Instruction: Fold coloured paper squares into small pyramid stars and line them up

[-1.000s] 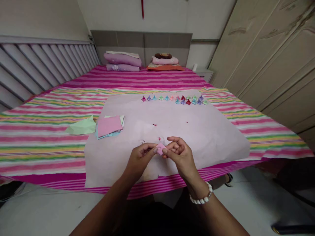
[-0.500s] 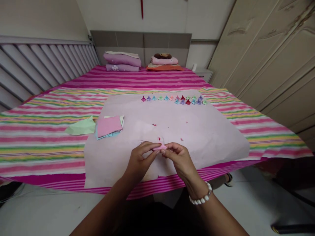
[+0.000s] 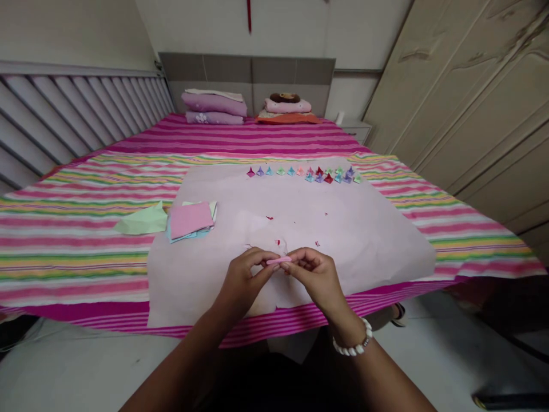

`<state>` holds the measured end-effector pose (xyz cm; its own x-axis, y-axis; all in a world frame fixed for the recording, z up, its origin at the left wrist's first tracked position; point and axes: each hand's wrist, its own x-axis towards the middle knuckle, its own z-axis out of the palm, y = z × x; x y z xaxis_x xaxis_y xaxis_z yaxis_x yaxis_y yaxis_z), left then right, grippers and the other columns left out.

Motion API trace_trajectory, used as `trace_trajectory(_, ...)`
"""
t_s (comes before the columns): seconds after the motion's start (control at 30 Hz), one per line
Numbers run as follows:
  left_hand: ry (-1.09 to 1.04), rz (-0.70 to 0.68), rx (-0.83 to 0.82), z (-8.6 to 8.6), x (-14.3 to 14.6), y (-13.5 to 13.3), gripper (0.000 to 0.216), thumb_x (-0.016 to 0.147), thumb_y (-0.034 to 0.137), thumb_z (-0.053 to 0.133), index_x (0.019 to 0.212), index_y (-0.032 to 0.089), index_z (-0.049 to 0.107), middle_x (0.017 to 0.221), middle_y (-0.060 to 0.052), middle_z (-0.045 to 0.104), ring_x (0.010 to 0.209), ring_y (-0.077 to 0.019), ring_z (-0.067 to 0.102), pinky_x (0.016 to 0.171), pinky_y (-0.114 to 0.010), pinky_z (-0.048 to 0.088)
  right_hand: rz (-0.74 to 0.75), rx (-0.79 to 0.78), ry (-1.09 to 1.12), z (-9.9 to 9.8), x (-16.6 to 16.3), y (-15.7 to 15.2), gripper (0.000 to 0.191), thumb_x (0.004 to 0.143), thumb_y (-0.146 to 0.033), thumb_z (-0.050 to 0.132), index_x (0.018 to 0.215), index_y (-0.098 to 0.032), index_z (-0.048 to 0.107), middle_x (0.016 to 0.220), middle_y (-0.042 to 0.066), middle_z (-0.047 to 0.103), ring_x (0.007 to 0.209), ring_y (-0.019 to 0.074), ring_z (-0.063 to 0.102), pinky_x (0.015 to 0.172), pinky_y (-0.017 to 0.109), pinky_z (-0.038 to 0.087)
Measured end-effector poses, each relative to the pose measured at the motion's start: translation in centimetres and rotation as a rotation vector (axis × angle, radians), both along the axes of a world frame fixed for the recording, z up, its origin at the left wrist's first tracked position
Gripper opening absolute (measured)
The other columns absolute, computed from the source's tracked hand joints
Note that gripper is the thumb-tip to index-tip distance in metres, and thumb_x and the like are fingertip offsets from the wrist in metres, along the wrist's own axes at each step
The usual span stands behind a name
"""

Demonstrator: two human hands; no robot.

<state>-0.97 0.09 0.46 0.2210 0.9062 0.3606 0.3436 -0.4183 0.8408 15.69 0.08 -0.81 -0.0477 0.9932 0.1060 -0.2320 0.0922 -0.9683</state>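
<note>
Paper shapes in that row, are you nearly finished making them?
A row of small folded coloured paper shapes sits finished. The left hand and right hand pinch one small pink paper piece. A stack of flat pink and pale paper squares lies unfolded, so more probably remains.

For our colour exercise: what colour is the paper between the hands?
The paper is pink; head view.

Two hands pinch a small pink folded paper above a bed.

The left hand [image 3: 244,280] and right hand [image 3: 315,277] meet at the pink paper piece [image 3: 278,261], seen edge-on between their fingertips, over a large pale sheet [image 3: 364,229] on the striped bed [image 3: 64,229]. Left lies a stack of coloured squares [image 3: 191,220] beside a green sheet [image 3: 141,222]. Far off, a row of small folded shapes [image 3: 304,173].
</note>
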Motion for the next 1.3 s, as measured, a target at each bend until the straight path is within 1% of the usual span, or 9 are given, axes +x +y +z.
trace_trajectory(0.17,-0.026,-0.015,-0.043,0.28,-0.01,0.02,0.008,0.082,0.021,0.064,0.086,0.021,0.072,0.085,-0.002,0.066,0.084,-0.015,0.061,0.076,-0.027,0.048,0.014,0.015,0.011,-0.12,0.02,0.11,0.023,0.061,-0.031,0.085,0.069,-0.019,0.067,0.065,0.0,0.066,0.062,0.0129,0.061,0.061,0.026,0.049)
trace_trajectory(0.23,-0.053,-0.028,-0.088,0.39,0.03,-0.02,0.008,0.082,0.021,0.063,0.084,0.021,0.071,0.087,-0.002,0.067,0.086,-0.0155,0.061,0.077,-0.027,0.047,0.031,0.013,0.018,-0.22,0.03,0.25,0.025,0.061,-0.03,0.086,0.075,-0.02,0.068,0.067,-0.001,0.065,0.063,0.0128,0.06,0.061,0.026,0.049)
trace_trajectory(0.37,-0.061,-0.005,-0.184,0.5,0.18,-0.16,0.009,0.083,0.025,0.062,0.084,0.02,0.07,0.081,-0.001,0.068,0.075,-0.0139,0.06,0.069,-0.026,0.045,0.059,0.093,-0.033,-0.34,0.09,0.41,0.023,0.068,-0.032,0.081,0.087,-0.022,0.071,0.077,0.0,0.065,0.068,0.0134,0.058,0.065,0.028,0.048)
trace_trajectory(0.53,-0.023,0.017,-0.157,0.43,0.26,-0.25,0.009,0.082,0.025,0.063,0.081,0.019,0.069,0.077,-0.001,0.067,0.072,-0.014,0.058,0.068,-0.027,0.044,0.071,0.174,-0.116,-0.2,0.24,0.34,0.012,0.074,-0.033,0.076,0.077,-0.023,0.071,0.078,0.001,0.063,0.07,0.0141,0.055,0.065,0.029,0.045)
trace_trajectory(0.7,-0.052,-0.106,-0.259,0.55,0.0,-0.14,0.019,0.084,0.031,0.061,0.095,0.019,0.07,0.09,-0.005,0.071,0.084,-0.0181,0.063,0.075,-0.031,0.048,0.085,0.131,-0.082,0.13,0.36,0.3,0.013,0.073,-0.033,0.077,0.072,-0.022,0.069,0.076,0.001,0.063,0.072,0.0161,0.056,0.068,0.03,0.046)
trace_trajectory(0.77,-0.048,-0.128,-0.27,0.61,-0.1,-0.06,0.02,0.085,0.033,0.06,0.094,0.019,0.071,0.089,-0.006,0.071,0.085,-0.0187,0.063,0.075,-0.031,0.048,0.091,0.112,-0.066,0.15,0.34,0.28,0.014,0.071,-0.033,0.078,0.07,-0.022,0.069,0.073,0.001,0.063,0.072,0.0162,0.056,0.068,0.03,0.046)
trace_trajectory(1.07,-0.053,0.057,-0.159,0.42,-0.15,-0.15,0.016,0.077,0.032,0.071,0.068,0.018,0.07,0.066,-0.001,0.066,0.066,-0.0139,0.058,0.061,-0.025,0.043,0.092,0.022,0.018,-0.69,0.21,0.34,0.012,0.069,-0.03,0.08,0.073,-0.021,0.072,0.07,0.0,0.065,0.067,0.0138,0.057,0.065,0.028,0.045)
trace_trajectory(1.2,-0.152,0.098,-0.252,0.15,-0.18,-0.13,0.022,0.069,0.033,0.077,0.06,0.017,0.066,0.059,0.0,0.063,0.059,-0.012,0.054,0.056,-0.024,0.041,0.076,0.074,0.03,-0.45,0.24,0.22,0.009,0.069,-0.026,0.08,0.068,-0.022,0.072,0.072,0.0,0.066,0.07,0.0145,0.058,0.067,0.029,0.046)
trace_trajectory(1.3,-0.21,0.062,-0.3,0.06,-0.02,-0.13,0.019,0.071,0.032,0.074,0.064,0.017,0.067,0.062,0.0,0.065,0.06,-0.0124,0.056,0.058,-0.025,0.044,0.05,0.101,0.036,-0.41,0.14,0.18,0.009,0.068,-0.026,0.08,0.065,-0.023,0.072,0.069,0.0,0.065,0.068,0.0148,0.058,0.066,0.03,0.047)
